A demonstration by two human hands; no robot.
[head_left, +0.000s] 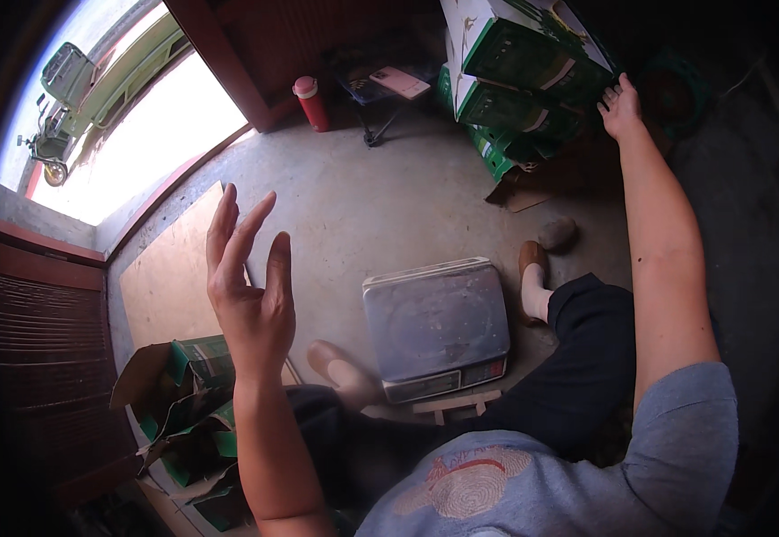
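Observation:
My left hand [253, 286] is raised in the air with its fingers apart and nothing in it. Stretched far out to the right, my right hand [620, 109] has its fingers spread at the right corner of a stack of green and white cardboard boxes [532, 63]. Whether its fingertips press on the box or only come close, I cannot tell. Between my feet a platform scale [436, 327] sits on the floor, its grey plate bare and its display panel facing me.
Torn green cartons [197, 421] are piled by my left arm, near a wooden board [179, 264]. Farther off are a red bottle [311, 106] and a low dark stool [371, 85] bearing a pink booklet. A stone [557, 234] lies by my right foot. Outside the doorway stands a green three-wheeler [76, 107].

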